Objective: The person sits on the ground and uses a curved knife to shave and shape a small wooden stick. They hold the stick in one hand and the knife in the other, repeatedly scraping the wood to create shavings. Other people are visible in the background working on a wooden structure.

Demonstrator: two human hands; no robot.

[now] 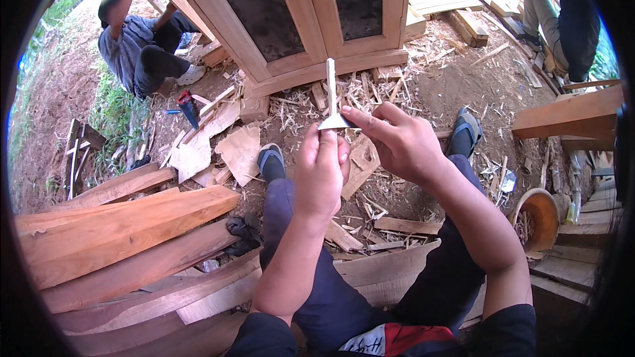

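Scraper [333, 102], just one, is pinched by left fingers [327, 147]; one right finger [365, 121] touches it, grasp unclear.

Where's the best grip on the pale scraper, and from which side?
Scraper: by its handle, probably from the far side. That slim, straight shaft points away from the person and looks bare along its length, while the flared end is crowded: the left hand at its near edge, the right hand at its right corner.
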